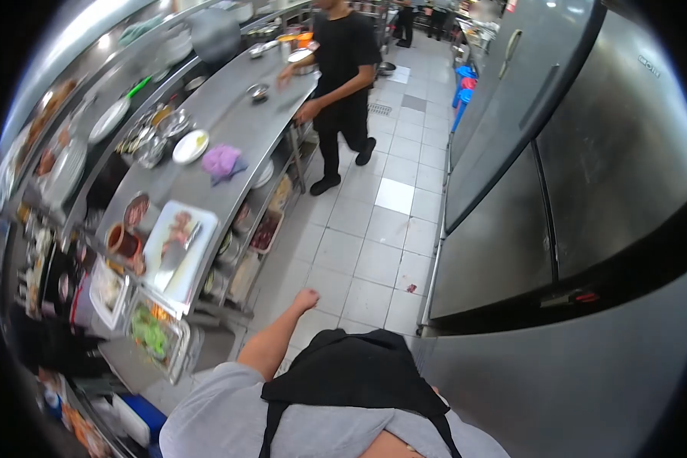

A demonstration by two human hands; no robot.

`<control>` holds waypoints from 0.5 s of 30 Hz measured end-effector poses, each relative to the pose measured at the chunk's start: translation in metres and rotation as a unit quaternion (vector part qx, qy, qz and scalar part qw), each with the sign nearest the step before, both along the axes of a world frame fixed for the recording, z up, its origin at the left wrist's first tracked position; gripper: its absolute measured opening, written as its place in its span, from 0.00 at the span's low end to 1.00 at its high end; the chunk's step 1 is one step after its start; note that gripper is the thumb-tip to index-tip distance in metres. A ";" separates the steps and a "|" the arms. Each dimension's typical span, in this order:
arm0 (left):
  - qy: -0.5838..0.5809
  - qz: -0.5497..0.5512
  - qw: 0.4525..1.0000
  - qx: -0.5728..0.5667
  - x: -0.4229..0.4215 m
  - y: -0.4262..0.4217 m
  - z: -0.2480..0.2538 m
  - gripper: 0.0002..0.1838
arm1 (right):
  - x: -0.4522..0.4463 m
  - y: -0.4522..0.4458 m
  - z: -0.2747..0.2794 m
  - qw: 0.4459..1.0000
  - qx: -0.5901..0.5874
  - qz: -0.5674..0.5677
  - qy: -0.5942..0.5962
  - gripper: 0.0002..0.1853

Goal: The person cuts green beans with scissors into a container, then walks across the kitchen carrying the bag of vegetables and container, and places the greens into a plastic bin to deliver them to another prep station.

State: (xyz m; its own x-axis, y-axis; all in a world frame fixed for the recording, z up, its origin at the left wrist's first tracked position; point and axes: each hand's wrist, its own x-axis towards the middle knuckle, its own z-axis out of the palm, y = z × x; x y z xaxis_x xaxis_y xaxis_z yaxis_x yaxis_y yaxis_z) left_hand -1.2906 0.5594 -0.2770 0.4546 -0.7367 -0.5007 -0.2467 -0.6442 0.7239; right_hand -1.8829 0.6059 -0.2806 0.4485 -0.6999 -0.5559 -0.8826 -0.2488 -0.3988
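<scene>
My left hand (pixel 306 299) hangs out in front of me over the tiled floor, fingers curled in, with nothing seen sticking out of it. It touches nothing; the steel worktable is to its left. My right hand is out of sight, beyond my black apron (pixel 343 370). On the table's near end lies a white cutting board (pixel 203 223) with pieces of meat (pixel 179 229) and a broad-bladed knife (pixel 172 262). Beside it stand a brown jar (pixel 122 241) and a metal tray (pixel 177 357) of lettuce (pixel 149 330).
A person in black (pixel 342 76) stands at the table's far end, a hand at its edge. Purple cloth (pixel 221 160), a white plate (pixel 191 146) and metal bowls (pixel 151 150) sit on the table. Tall steel fridges (pixel 504 221) line the right side. White floor tiles (pixel 359 259) run between.
</scene>
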 end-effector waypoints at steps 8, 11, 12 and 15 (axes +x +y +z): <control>0.081 -0.085 0.980 -0.158 0.047 -0.310 0.085 0.12 | 0.101 -0.164 -0.051 0.997 -0.031 -0.049 -0.042 0.14; -0.078 -0.164 0.983 -0.019 0.077 -0.349 0.039 0.20 | 0.129 -0.278 -0.075 0.996 -0.052 -0.042 -0.060 0.15; -0.083 -0.215 0.972 0.038 0.075 -0.357 0.049 0.25 | 0.119 -0.322 -0.082 0.996 -0.063 -0.034 -0.059 0.15; 0.029 -0.192 0.976 0.094 0.043 -0.370 0.102 0.31 | 0.070 -0.471 -0.226 0.992 -0.101 -0.018 -0.067 0.16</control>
